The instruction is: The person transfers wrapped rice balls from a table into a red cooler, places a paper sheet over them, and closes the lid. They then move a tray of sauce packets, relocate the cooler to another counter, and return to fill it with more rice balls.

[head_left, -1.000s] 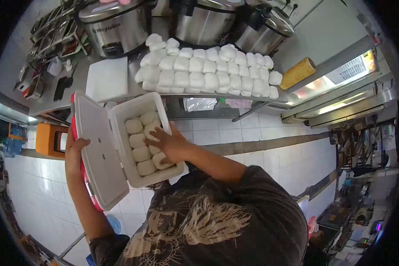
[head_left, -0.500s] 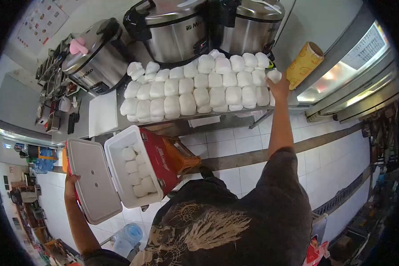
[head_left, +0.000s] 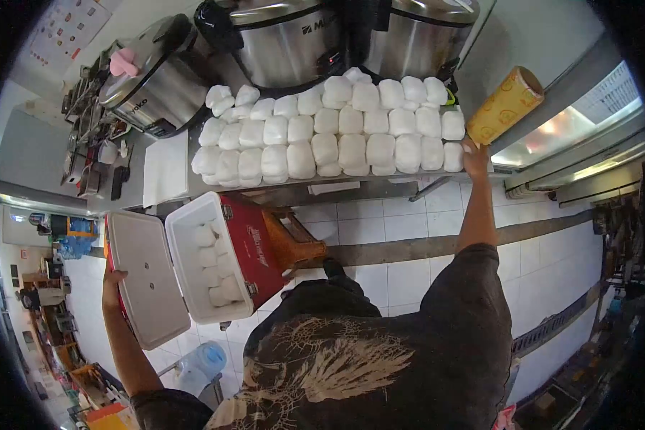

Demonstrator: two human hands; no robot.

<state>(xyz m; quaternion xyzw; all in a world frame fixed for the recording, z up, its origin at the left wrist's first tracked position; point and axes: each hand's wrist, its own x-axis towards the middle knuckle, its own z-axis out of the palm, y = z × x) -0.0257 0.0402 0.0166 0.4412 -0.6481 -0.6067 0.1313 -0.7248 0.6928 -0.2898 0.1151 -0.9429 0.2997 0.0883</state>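
My left hand (head_left: 112, 281) is closed on the outer edge of the white cooler lid (head_left: 149, 279), fingertips over its inner face. The lid is swung open beside the red cooler box (head_left: 254, 251), which holds several white wrapped bundles (head_left: 209, 276). My right hand (head_left: 476, 159) is at the right end of the counter, its partly visible fingers extended, with no bundle seen in it. It is next to the rightmost front bundle (head_left: 453, 157) and the lower end of a yellow patterned roll (head_left: 505, 106). Rows of similar white bundles (head_left: 324, 149) are stacked along the counter.
Behind the stack stand large steel cookers (head_left: 283, 46). A white board (head_left: 166, 170) lies on the counter's left. Under the cooler is an orange-brown stool (head_left: 297, 247). A clear blue water jug (head_left: 206, 358) is by my left side, above the tiled floor (head_left: 401, 276).
My right hand has let go of a white bundle, which now sits at the right end of the stack, and has moved down toward the front. The left hand stays on the lid.
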